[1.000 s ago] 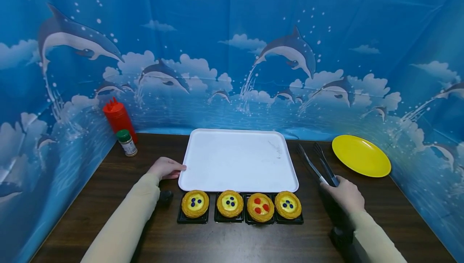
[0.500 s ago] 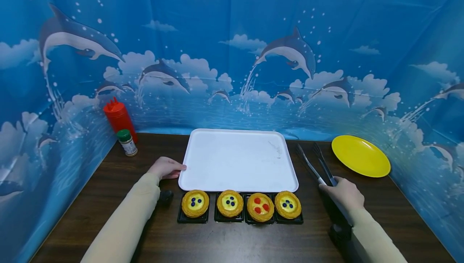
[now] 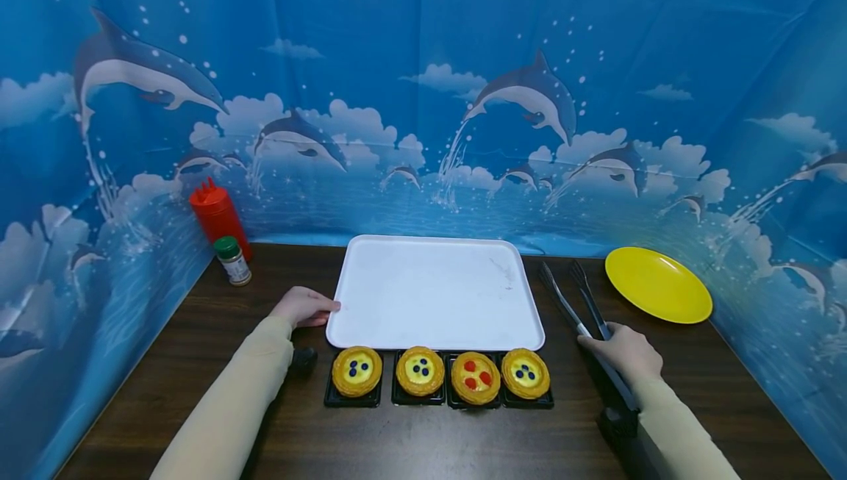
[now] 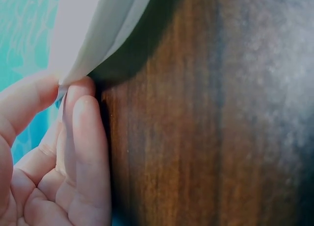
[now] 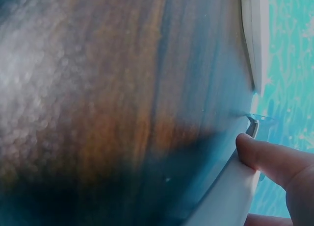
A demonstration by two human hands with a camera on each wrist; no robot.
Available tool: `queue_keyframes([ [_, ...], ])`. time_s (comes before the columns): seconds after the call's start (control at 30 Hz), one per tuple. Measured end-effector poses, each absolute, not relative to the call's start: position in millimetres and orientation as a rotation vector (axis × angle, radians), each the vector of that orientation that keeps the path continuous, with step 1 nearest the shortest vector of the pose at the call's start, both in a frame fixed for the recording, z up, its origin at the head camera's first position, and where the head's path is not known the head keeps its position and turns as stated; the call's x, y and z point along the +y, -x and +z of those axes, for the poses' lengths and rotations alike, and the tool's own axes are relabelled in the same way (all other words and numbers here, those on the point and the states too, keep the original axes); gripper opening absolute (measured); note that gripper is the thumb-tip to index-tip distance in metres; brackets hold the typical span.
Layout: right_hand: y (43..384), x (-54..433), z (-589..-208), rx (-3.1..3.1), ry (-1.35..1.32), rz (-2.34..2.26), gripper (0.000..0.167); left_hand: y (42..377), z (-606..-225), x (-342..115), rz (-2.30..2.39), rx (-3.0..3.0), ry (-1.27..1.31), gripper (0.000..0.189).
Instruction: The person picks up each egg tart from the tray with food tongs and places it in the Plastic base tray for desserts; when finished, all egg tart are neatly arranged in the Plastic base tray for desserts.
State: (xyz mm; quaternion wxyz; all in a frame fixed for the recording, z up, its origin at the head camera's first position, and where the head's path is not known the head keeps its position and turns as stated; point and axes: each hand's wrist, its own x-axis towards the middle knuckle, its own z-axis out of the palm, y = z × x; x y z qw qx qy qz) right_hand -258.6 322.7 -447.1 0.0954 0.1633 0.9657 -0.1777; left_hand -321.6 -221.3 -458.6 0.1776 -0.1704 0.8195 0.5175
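Note:
My left hand (image 3: pixel 307 307) pinches the left edge of a white rectangular tray (image 3: pixel 437 292) between thumb and fingers. In the left wrist view, the fingertips (image 4: pixel 86 106) sit under the tray's rim. On the right, my right hand (image 3: pixel 625 351) holds a pair of metal tongs (image 3: pixel 565 305) by the handles, with the two arms spread and pointing away toward the back. The right wrist view shows the thumb against the pale tong handle (image 5: pixel 225 196); most of the other fingers are hidden there.
In front of the tray is a row of egg tarts (image 3: pixel 418 373) on small black trays (image 3: pixel 352 400), one topped with red pieces, the others with dark blue ones. A yellow plate (image 3: pixel 658 285) lies back right. A red squeeze bottle (image 3: pixel 218 215) and a green-capped shaker (image 3: pixel 233 263) stand back left.
My right hand has shifted slightly to the left, and the tong handles have swung left with it. The left hand and the tray have stayed in place.

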Motion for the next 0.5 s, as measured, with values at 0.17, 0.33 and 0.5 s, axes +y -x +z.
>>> queue_keyframes([
  [0.17,258.0,325.7,-447.8,2.856,-0.466,-0.534,0.100,324.1,-461.2,-219.1,1.483,2.328,0.487,0.039],
  [0.33,256.0,326.5,-446.1,2.851,-0.455,-0.544,0.103,326.3,-464.5,-218.0,1.462,2.372,0.487,0.039],
  [0.5,252.8,325.3,-443.6,2.888,-0.430,-0.575,0.102,325.3,-465.8,-219.9,1.435,2.403,0.477,0.038],
])
